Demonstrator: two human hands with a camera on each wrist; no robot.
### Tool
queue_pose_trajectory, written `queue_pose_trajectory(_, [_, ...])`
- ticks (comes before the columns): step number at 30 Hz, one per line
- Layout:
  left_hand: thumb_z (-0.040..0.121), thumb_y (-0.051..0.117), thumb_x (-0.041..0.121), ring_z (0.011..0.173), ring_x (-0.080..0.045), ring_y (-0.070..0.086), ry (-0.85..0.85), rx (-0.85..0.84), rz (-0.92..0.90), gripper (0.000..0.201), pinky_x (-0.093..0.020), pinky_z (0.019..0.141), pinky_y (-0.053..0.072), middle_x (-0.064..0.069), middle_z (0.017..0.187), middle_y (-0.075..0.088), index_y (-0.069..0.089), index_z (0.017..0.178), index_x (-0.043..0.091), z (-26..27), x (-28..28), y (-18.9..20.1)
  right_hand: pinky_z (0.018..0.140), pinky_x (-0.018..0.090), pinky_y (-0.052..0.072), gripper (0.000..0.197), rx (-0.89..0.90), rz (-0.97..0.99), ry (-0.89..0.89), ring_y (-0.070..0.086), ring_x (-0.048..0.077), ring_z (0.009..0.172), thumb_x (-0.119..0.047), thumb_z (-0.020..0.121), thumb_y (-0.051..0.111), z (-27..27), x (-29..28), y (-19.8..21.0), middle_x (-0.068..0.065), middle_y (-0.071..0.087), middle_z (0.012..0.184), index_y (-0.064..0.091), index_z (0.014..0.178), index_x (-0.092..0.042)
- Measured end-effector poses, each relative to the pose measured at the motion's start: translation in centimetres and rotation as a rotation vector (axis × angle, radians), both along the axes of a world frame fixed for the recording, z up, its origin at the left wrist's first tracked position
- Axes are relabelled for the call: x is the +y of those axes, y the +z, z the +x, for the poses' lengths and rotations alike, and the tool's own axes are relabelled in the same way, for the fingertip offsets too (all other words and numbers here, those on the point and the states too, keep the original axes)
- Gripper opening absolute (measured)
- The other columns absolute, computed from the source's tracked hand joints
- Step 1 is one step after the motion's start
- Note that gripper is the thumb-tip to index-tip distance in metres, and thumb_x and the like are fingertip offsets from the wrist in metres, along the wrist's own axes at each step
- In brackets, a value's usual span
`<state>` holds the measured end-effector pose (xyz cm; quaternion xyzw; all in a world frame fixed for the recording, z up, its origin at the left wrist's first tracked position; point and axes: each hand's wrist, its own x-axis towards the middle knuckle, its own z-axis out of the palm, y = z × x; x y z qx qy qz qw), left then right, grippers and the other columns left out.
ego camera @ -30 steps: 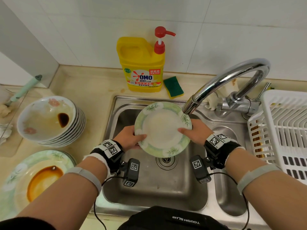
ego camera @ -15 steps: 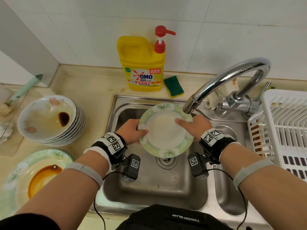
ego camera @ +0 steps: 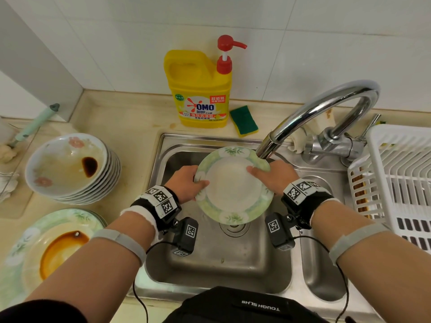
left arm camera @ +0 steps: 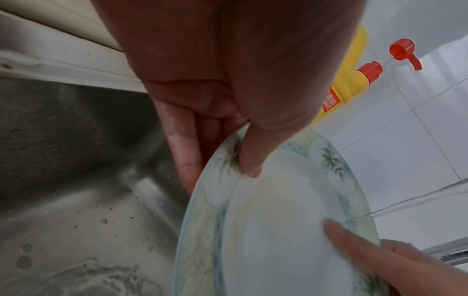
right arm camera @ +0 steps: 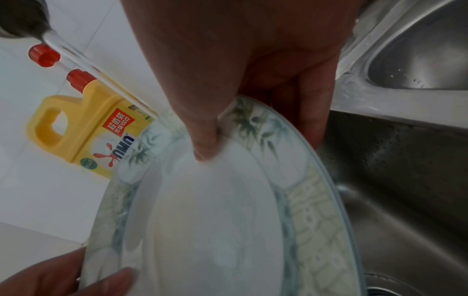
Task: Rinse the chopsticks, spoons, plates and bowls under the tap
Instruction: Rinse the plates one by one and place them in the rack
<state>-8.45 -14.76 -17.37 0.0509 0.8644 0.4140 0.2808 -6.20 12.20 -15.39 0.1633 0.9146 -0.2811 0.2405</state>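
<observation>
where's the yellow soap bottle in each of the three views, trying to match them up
Head: the yellow soap bottle stands upright at top centre, against the wall behind the sink.
Left wrist: upper right, tilted, mostly hidden behind the left hand; only an edge shows.
Right wrist: left side, leaning, above the plate rim.
Shared landmark: the green-rimmed plate, held by both hands in every view.

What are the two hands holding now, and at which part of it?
Both hold the green-rimmed plate by its rim: left hand on the left edge, right hand on the right edge, thumbs on its face.
</observation>
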Motion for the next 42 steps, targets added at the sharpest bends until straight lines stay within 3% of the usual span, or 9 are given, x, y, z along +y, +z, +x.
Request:
queue_pose_trajectory(3, [0.095, 0.068, 0.023, 0.091, -0.014, 0.07, -0.003, 0.049, -0.034, 0.012, -0.037, 0.083, 0.061, 0.003, 0.098, 0.072, 0.062, 0.096, 0.033, -0.2, 0.0, -0.1, 0.083, 0.038, 0.056, 0.025, 0.005, -0.033, 0.092, 0.068, 0.025, 0.092, -0.048, 0.092, 0.065, 0.2, 0.5, -0.7, 0.002, 0.07, 0.091, 0.066, 0.092, -0.023])
queue_pose_trajectory(5, [0.095, 0.069, 0.024, 0.092, -0.014, 0.07, -0.002, 0.053, -0.033, 0.011, -0.039, 0.086, 0.06, 0.005, 0.098, 0.073, 0.063, 0.098, 0.033, -0.2, 0.0, -0.2, 0.086, 0.045, 0.058, 0.024, 0.001, -0.064, 0.097, 0.069, 0.026, 0.094, -0.04, 0.09, 0.068, 0.3, 0.5, -0.9, 0.003, 0.071, 0.097, 0.068, 0.103, -0.02])
queue_pose_trajectory(11, [0.093, 0.071, 0.029, 0.088, -0.013, 0.072, 0.013, 0.06, -0.042, 0.009, -0.042, 0.083, 0.062, 0.004, 0.095, 0.074, 0.069, 0.099, 0.023, -0.2, 0.2, -0.5, 0.082, 0.035, 0.051, 0.051, -0.006, 0.006, 0.04, 0.064, 0.025, 0.09, -0.071, 0.091, 0.051, 0.0, 0.2, -0.2, 0.002, 0.069, 0.088, 0.07, 0.09, -0.023])
queue_pose_trajectory(18, [0.093, 0.071, 0.028, 0.09, -0.017, 0.071, 0.032, 0.077, -0.03, 0.008, -0.047, 0.088, 0.058, 0.001, 0.094, 0.074, 0.069, 0.097, 0.021, -0.2, 0.1, -0.7, 0.091, 0.045, 0.056, 0.036, -0.024, -0.055, 0.142, 0.069, 0.025, 0.096, -0.046, 0.093, 0.066, 0.6, 0.4, -0.5, 0.006, 0.073, 0.103, 0.071, 0.11, -0.014])
queue_pose_trajectory(24, [0.087, 0.078, 0.024, 0.09, -0.012, 0.07, -0.021, 0.089, -0.032, 0.013, -0.044, 0.09, 0.058, 0.005, 0.094, 0.073, 0.067, 0.094, 0.022, -0.2, -0.2, -0.6, 0.082, 0.044, 0.059, 0.054, -0.018, -0.058, -0.003, 0.069, 0.024, 0.086, -0.071, 0.085, 0.061, 0.5, 0.4, -0.7, 0.005, 0.072, 0.087, 0.073, 0.093, -0.019])
queue_pose_trajectory(30, [0.087, 0.079, 0.021, 0.094, -0.014, 0.071, 0.027, 0.045, -0.015, 0.02, -0.042, 0.091, 0.059, 0.002, 0.099, 0.075, 0.07, 0.103, 0.015, -0.2, -0.7, -1.1, 0.088, 0.046, 0.056, 0.04, 0.14, -0.147, 0.018, 0.069, 0.025, 0.09, -0.057, 0.093, 0.061, 1.0, 0.7, -1.1, 0.003, 0.074, 0.087, 0.076, 0.091, -0.02])
queue_pose_trajectory(33, [0.093, 0.071, 0.019, 0.095, -0.019, 0.074, 0.062, -0.046, 0.04, 0.016, -0.044, 0.086, 0.062, -0.004, 0.102, 0.076, 0.071, 0.108, 0.011, 0.0, -0.6, -1.1, 0.086, 0.046, 0.056, 0.042, 0.166, -0.153, 0.027, 0.07, 0.024, 0.088, -0.057, 0.093, 0.061, 1.2, 0.9, -1.3, 0.004, 0.075, 0.087, 0.076, 0.091, -0.018])
queue_pose_trajectory(37, [0.099, 0.063, 0.013, 0.094, -0.019, 0.075, 0.132, -0.21, 0.197, 0.016, -0.035, 0.071, 0.064, -0.007, 0.108, 0.074, 0.065, 0.115, 0.013, 1.1, 0.1, -1.0, 0.09, 0.046, 0.055, 0.042, 0.188, -0.181, 0.003, 0.069, 0.023, 0.09, -0.055, 0.095, 0.061, 1.4, 1.1, -1.4, 0.004, 0.075, 0.091, 0.076, 0.097, -0.015])
queue_pose_trajectory(42, [0.099, 0.062, 0.01, 0.096, -0.019, 0.074, 0.107, -0.183, 0.243, 0.018, -0.035, 0.068, 0.064, -0.006, 0.111, 0.073, 0.062, 0.116, 0.019, 1.2, 0.1, -0.8, 0.092, 0.045, 0.055, 0.038, 0.104, -0.135, 0.011, 0.069, 0.026, 0.093, -0.049, 0.092, 0.066, 1.3, 1.4, -1.3, 0.007, 0.075, 0.094, 0.075, 0.097, -0.012])
